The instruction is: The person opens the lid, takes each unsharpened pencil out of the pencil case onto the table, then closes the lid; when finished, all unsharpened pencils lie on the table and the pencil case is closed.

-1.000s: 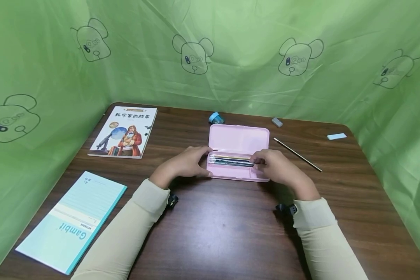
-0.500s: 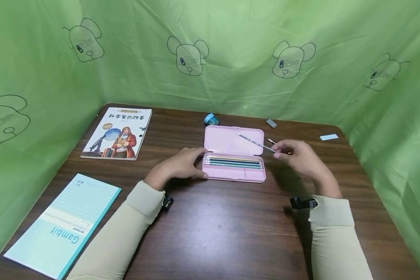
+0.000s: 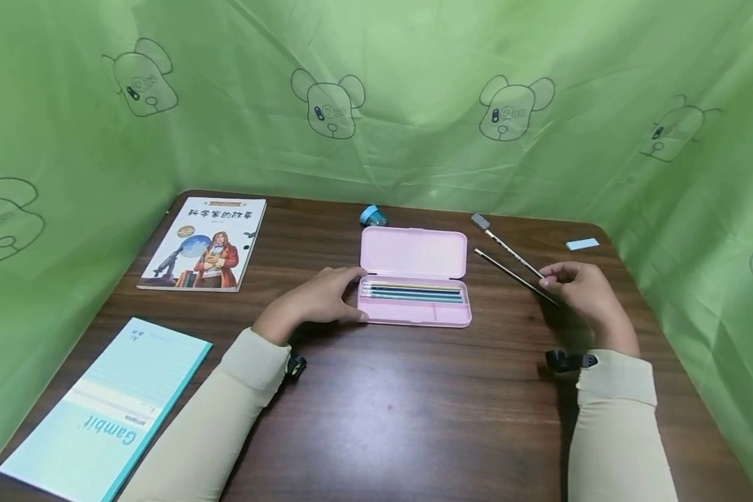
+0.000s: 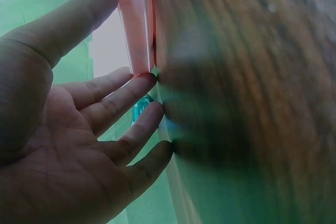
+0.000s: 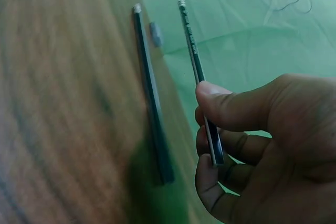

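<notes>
An open pink pencil case [image 3: 412,255] lies mid-table with several pencils [image 3: 414,291] in its near tray. My left hand [image 3: 316,297] rests with straight fingers against the case's left end [image 4: 137,30]. My right hand [image 3: 580,289] is to the right of the case and pinches a dark pencil [image 3: 508,247] [image 5: 198,72] between thumb and fingers, held just above the table. A second dark pencil [image 3: 508,274] [image 5: 149,93] lies on the wood beside it.
A picture book [image 3: 206,242] lies at the back left and a teal notebook [image 3: 103,411] at the near left. A blue sharpener [image 3: 373,216] sits behind the case, a grey eraser [image 3: 480,222] and a pale blue eraser [image 3: 582,244] at the back right. Green cloth [image 3: 376,90] walls the table.
My right hand took one pencil out of the case and carried it to the right, next to the pencil lying on the table. My left hand stayed at the case.
</notes>
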Motion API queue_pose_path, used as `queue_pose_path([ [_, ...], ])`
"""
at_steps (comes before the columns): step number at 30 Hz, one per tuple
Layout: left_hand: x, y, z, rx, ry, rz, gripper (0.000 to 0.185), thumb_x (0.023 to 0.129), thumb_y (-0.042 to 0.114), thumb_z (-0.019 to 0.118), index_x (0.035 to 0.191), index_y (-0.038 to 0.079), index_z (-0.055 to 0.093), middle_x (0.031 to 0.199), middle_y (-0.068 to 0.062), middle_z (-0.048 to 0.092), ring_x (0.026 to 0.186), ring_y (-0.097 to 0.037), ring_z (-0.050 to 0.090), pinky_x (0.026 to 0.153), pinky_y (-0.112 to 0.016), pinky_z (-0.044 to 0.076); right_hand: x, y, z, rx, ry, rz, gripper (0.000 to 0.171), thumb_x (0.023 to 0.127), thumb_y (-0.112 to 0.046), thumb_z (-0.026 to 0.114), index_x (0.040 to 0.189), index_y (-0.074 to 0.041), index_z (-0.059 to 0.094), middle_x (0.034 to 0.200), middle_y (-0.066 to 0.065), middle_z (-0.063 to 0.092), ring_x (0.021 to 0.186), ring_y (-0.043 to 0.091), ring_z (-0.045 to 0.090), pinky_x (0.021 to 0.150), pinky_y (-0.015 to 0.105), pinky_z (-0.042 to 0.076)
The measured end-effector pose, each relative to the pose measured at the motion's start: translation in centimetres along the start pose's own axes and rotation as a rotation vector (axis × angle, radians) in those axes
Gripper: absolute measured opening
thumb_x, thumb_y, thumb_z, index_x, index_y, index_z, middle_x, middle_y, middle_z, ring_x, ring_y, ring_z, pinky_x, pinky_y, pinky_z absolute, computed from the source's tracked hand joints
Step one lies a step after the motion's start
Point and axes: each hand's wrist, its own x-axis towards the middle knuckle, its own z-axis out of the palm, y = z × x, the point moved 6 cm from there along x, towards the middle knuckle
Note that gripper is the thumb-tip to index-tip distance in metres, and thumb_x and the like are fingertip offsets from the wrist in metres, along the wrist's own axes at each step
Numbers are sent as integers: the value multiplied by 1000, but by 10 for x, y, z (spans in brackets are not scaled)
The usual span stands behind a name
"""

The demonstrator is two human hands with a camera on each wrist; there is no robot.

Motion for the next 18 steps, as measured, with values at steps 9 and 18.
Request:
queue_pose_path([
  [9,0,-2,-1,16,12,28,86,95,39,90,164,6,51,168,-18,56,158,-43,47,134,-57,36,5,19,7,-87,-65,15,32,109,-18,74,130,7,75,108,13,82,83,-7,59,73,15,49],
  [18,-1,2,-1,20,12,13,82,95,35,90,163,7,53,168,-15,57,159,-41,47,135,-57,35,3,21,10,-37,-42,56,35,108,-19,75,131,7,74,107,10,82,84,-4,61,73,17,51],
])
